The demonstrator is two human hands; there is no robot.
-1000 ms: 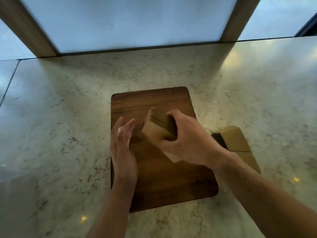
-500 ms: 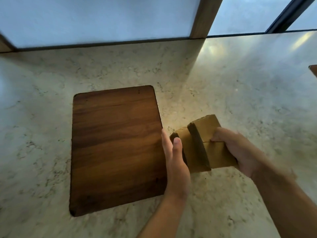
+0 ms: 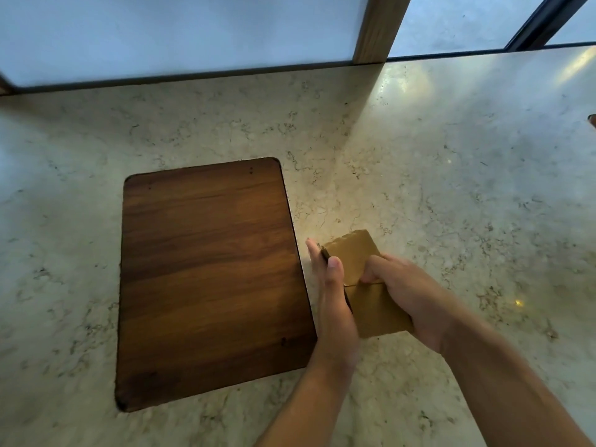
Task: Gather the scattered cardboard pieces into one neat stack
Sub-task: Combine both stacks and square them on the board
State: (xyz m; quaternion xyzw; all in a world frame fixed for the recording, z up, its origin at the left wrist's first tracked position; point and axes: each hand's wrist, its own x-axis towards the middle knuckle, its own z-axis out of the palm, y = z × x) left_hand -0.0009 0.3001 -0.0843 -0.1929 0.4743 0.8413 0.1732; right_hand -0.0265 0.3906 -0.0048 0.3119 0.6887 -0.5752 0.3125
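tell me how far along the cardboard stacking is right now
Mostly done: the cardboard pieces sit in one pile on the counter, off the wooden board. In hand: the left hand presses flat against its side while the right hand holds the top. Left: final squaring.

Cardboard pieces (image 3: 353,259): tan-brown, flat, rectangular, gathered in low stack on marble bench (image 3: 451,188), just right of wooden board (image 3: 206,279). Top far piece with ragged far edge; seam across stack top where nearer piece (image 3: 374,312) meets it. Dark edge showing along left side. Left side touching straight left hand (image 3: 332,304) standing on edge; right side under curled fingers (image 3: 377,267) of right hand (image 3: 416,298). Number of pieces unclear.
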